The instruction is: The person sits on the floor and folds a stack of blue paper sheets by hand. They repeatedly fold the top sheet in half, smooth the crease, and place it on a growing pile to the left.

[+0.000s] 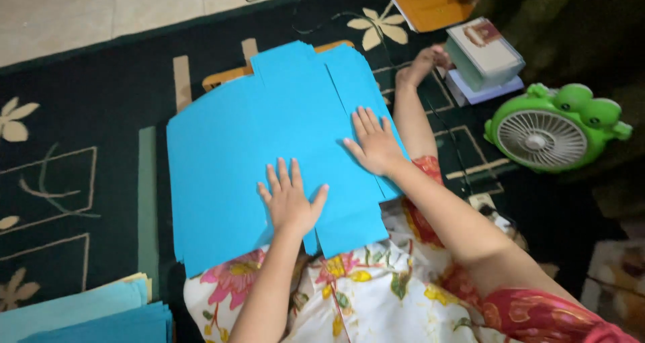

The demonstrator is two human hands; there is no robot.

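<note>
While both palms press flat:
- your left hand (290, 198) and right hand (373, 143) lie fingers spread on the blue card sheet (248, 141), over your lap and the carpet (87, 114)
- uneven pressure could skew the crease, I'd guess

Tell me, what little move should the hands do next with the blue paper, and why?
Probably slide the right hand along the fold line, pressing it down. Both palms lie flat on the blue paper sheet, the left hand pinning its lower part, and the right sits beside a crease running up the sheet, whose right flap looks slightly raised.
</note>
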